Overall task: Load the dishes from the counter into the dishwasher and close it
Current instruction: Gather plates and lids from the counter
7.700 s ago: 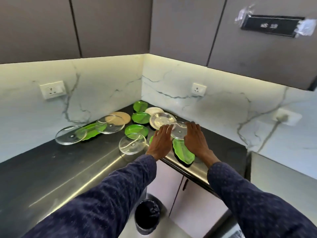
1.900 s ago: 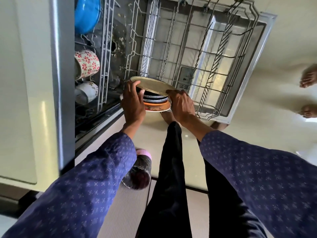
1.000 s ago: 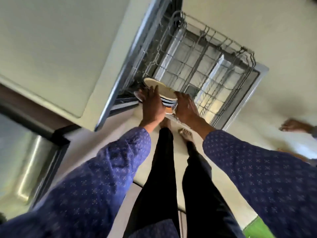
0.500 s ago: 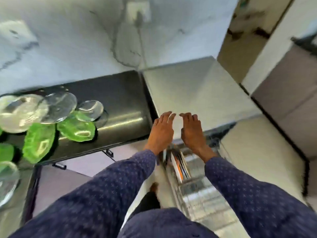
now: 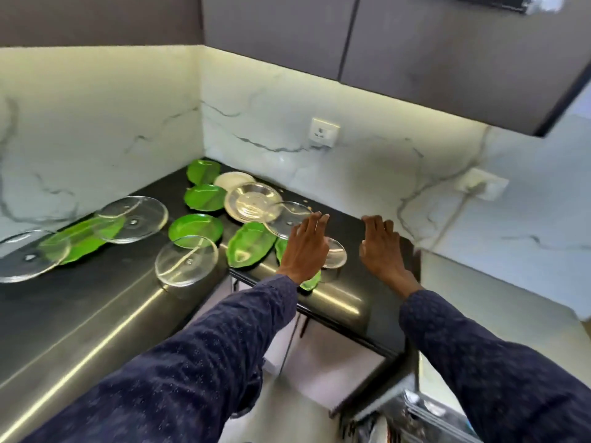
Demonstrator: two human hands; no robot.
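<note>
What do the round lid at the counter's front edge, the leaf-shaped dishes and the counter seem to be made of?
Round lid: clear glass, seemingly; the counter shows through it.
Leaf-shaped dishes: glossy green, probably plastic or melamine, with bright highlights.
Counter: dark polished stone or metal; I cannot tell which.

A single view is given, taken from a head-worn wide-angle camera. The corner of the counter (image 5: 80, 314) is looked down on from above and in front, with the backsplash (image 5: 351, 174) and cabinets (image 5: 415, 43) faced across the upper frame. Both sleeves (image 5: 192, 362) are seen close at the bottom edge, reaching away from the lens. The dishes (image 5: 249, 247) are seen at arm's reach, mid-frame. Straight lines are bent by the lens toward the edges. No second view is supplied, so nothing is shared.
</note>
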